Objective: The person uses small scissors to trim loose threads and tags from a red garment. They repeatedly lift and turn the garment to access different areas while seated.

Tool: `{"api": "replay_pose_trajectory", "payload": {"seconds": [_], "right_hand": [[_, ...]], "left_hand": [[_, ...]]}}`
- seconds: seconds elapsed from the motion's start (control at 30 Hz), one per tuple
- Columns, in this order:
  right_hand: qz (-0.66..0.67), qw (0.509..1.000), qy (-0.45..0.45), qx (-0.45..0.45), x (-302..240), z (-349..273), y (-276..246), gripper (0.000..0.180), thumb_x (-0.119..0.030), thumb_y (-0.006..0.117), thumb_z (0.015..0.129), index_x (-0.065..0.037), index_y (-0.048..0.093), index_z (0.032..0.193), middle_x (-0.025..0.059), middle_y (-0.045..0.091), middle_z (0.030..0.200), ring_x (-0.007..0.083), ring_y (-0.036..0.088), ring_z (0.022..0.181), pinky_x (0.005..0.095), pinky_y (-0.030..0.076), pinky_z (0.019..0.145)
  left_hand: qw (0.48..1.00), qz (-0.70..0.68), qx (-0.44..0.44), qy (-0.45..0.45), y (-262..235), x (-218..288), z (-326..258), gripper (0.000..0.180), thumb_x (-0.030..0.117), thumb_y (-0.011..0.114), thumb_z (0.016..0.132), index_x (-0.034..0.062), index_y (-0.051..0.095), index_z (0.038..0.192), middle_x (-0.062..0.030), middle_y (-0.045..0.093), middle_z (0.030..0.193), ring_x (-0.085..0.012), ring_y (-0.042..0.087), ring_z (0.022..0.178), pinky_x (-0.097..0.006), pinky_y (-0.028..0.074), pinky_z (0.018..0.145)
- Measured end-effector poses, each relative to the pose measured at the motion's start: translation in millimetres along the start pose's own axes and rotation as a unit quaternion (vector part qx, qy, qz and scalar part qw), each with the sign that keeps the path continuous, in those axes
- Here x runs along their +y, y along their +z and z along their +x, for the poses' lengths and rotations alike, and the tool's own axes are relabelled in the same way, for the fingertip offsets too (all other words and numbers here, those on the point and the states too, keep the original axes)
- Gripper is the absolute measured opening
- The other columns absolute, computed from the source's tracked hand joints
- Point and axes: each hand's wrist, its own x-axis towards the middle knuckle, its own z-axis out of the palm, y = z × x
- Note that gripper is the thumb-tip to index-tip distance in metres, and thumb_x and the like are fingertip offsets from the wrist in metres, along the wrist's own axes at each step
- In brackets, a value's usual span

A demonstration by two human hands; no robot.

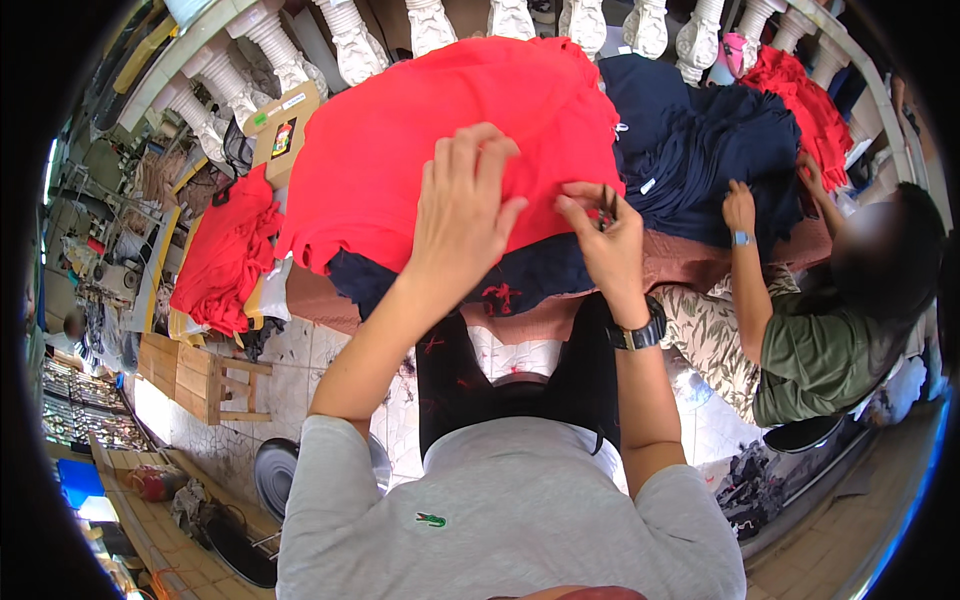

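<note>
Grey short-sleeved shirt point(510, 510) with small green emblem point(431, 520); black wristwatch point(640, 333).

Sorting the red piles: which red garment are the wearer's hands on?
The big red garment in the middle, under the left hand; the right hand holds small scissors at its edge.

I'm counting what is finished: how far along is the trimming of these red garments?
Looks done: a heap of red garments lies set aside at the left. In hand: the left hand presses the red garment flat while the right hand works small snips at its edge. Seemingly left: the navy pile, which a co-worker's hand touches.
</note>
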Motion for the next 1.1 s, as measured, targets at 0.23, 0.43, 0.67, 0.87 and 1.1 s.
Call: {"api": "replay_pose_trajectory", "payload": {"seconds": [0.23, 0.43, 0.67, 0.87, 1.1], "right_hand": [[0.022, 1.0, 0.007, -0.006, -16, 13, 32, 0.019, -0.008, 0.073, 0.09, 0.002, 0.071, 0.105, 0.0033, 0.074, 0.089, -0.0013, 0.039, 0.055, 0.0209, 0.032, 0.05], [0.095, 0.995, -0.015, -0.022, -16, 21, 48, 0.024, -0.004, 0.07, 0.091, 0.003, 0.067, 0.114, 0.0069, 0.075, 0.101, -0.0019, 0.037, 0.056, 0.0192, 0.032, 0.051], [0.143, 0.989, -0.004, -0.042, -10, 19, 47, 0.024, -0.003, 0.069, 0.093, 0.003, 0.065, 0.116, 0.0088, 0.074, 0.109, -0.0018, 0.043, 0.06, 0.0171, 0.036, 0.057], [0.115, 0.993, 0.003, -0.004, -5, 28, 27, 0.026, -0.005, 0.067, 0.095, 0.005, 0.063, 0.118, 0.0128, 0.076, 0.104, 0.0104, 0.069, 0.095, 0.0217, 0.05, 0.083], [0.076, 0.992, -0.046, 0.095, -13, 66, 44, 0.049, -0.013, 0.084, 0.083, 0.004, 0.059, 0.121, 0.0048, 0.071, 0.087, 0.0063, 0.054, 0.063, 0.0234, 0.043, 0.056]], "left_hand": [[0.981, -0.181, -0.027, -0.072, 11, -28, 15, 0.027, 0.004, 0.072, 0.088, 0.0015, 0.06, 0.112, -0.0139, 0.061, 0.101, -0.0282, 0.064, 0.092, -0.041, 0.053, 0.079], [0.963, -0.24, -0.033, -0.121, 19, -43, 20, 0.01, 0.003, 0.07, 0.091, -0.0008, 0.064, 0.098, -0.0132, 0.065, 0.088, -0.0215, 0.067, 0.075, -0.034, 0.053, 0.065], [0.913, -0.352, 0.0, -0.205, 6, -50, 4, 0.009, -0.007, 0.063, 0.089, -0.0003, 0.064, 0.095, -0.0084, 0.069, 0.083, -0.0141, 0.068, 0.079, -0.03, 0.056, 0.069], [0.906, -0.297, -0.301, 0.032, -52, 12, -33, 0.017, -0.009, 0.068, 0.081, 0.0015, 0.067, 0.094, -0.0122, 0.065, 0.099, -0.0284, 0.066, 0.095, -0.039, 0.053, 0.084], [0.999, -0.026, -0.023, 0.033, 37, -35, 44, 0.019, 0.002, 0.066, 0.087, 0.0044, 0.064, 0.106, -0.0102, 0.063, 0.105, -0.0265, 0.062, 0.095, -0.038, 0.05, 0.086]]}}
